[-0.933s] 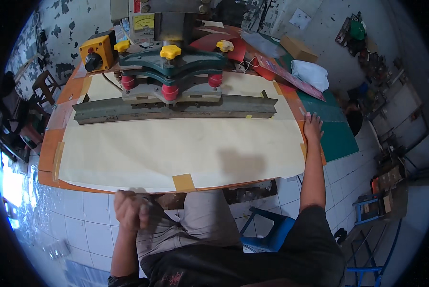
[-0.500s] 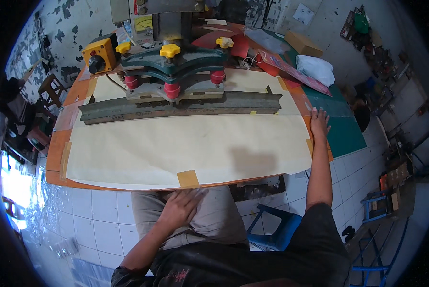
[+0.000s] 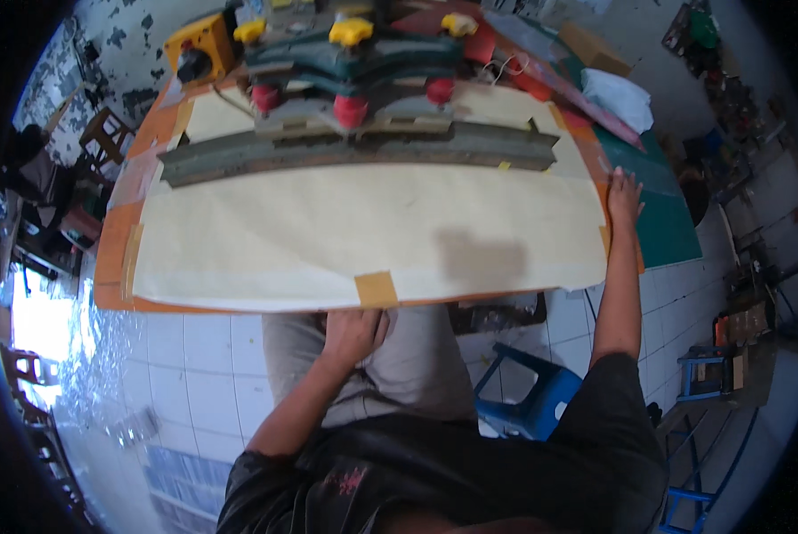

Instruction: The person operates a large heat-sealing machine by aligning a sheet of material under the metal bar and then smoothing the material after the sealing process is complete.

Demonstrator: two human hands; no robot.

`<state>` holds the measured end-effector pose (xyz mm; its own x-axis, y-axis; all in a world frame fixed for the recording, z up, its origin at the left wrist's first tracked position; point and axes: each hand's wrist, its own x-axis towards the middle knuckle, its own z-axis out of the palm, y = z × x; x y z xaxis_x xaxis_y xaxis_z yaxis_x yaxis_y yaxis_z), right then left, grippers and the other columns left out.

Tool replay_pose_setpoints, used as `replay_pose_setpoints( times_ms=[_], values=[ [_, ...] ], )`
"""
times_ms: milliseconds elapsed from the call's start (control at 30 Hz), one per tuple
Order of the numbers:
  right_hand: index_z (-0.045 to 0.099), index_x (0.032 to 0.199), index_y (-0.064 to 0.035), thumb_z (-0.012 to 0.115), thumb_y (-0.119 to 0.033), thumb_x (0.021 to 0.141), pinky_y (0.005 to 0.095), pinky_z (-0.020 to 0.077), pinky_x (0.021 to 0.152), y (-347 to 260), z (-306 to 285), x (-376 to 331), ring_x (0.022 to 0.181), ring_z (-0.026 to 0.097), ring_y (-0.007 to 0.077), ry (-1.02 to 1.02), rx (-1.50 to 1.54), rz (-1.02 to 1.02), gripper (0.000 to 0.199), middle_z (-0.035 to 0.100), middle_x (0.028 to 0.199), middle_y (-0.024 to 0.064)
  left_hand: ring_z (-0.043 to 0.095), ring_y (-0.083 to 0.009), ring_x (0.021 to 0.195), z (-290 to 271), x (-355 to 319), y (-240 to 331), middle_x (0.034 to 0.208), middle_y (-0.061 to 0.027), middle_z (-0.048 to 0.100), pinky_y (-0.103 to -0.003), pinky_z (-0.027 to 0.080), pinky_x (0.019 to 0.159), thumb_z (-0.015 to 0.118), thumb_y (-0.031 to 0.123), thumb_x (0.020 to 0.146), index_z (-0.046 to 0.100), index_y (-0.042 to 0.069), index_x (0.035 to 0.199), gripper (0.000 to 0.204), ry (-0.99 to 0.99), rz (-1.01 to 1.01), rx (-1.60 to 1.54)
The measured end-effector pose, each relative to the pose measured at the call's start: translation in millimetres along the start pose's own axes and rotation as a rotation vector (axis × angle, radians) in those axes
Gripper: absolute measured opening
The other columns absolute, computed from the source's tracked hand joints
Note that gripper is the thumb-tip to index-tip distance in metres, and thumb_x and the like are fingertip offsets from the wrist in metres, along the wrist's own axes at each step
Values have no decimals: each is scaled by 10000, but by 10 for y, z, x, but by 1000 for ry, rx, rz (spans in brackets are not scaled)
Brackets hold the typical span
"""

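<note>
Across the table lies a large cream sheet (image 3: 310,231), held down with tan tape along its edges. At its front edge, just below a piece of tan tape (image 3: 376,289), is my left hand (image 3: 354,336); its fingertips are hidden by the table edge, so its grip does not show. My right hand (image 3: 626,198) rests open on the far right side, fingers stretched, where the orange board (image 3: 114,258) meets a green mat (image 3: 675,222). Over the back of the sheet sits a long grey metal bar (image 3: 354,156) under a dark green press head (image 3: 354,67) with yellow knobs and red collars.
Back left of the press stands a yellow control box (image 3: 198,49) with a black knob. A white plastic bundle (image 3: 619,100) and a cardboard box (image 3: 595,49) lie at the back right. Below the table are a blue stool (image 3: 523,387) and clear plastic wrap (image 3: 92,374).
My left hand has moved from above my lap up against the table's front edge. My right hand stays at the right side. The whole view has tilted downward.
</note>
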<state>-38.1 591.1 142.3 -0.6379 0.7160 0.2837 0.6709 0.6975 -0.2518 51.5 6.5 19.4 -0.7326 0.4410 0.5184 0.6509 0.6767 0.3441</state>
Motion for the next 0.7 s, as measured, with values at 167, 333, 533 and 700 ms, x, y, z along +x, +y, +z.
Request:
replay_pose_setpoints(
  times_ms=[167, 333, 533, 700],
  values=[
    [423, 1540, -194, 166, -611, 1047, 636, 110, 1217, 38, 32, 76, 1547, 139, 358, -15, -28, -11, 696, 238, 1667, 89, 662, -362, 844, 36, 193, 8, 950, -174, 670, -509, 516, 713, 663, 242, 849, 671, 62, 1065, 281, -37, -21, 68],
    [456, 1521, -185, 180, -617, 1044, 641, 129, 1209, 54, 76, 119, 1544, 152, 360, 18, -46, 38, 700, 248, 1665, 78, 663, -343, 773, 164, 341, 21, 865, -140, 670, -483, 525, 673, 645, 211, 825, 675, 71, 973, 205, 16, -17, 103],
    [484, 1492, -111, 221, -614, 1047, 643, 152, 1199, 188, 136, 199, 1532, 203, 359, 120, 60, -84, 721, 327, 1632, 102, 664, -345, 771, 318, 347, -49, 843, -125, 671, -482, 528, 682, 651, 167, 803, 674, 79, 939, 163, 104, -1, 49],
    [501, 1461, -54, 276, -581, 1054, 532, 271, 1194, 272, 206, 266, 1469, 302, 439, 173, 146, -209, 703, 421, 1561, 173, 664, -358, 916, 293, 346, -40, 961, -135, 680, -499, 526, 806, 675, 170, 805, 679, 91, 1020, 229, 170, -48, -90]
  ],
)
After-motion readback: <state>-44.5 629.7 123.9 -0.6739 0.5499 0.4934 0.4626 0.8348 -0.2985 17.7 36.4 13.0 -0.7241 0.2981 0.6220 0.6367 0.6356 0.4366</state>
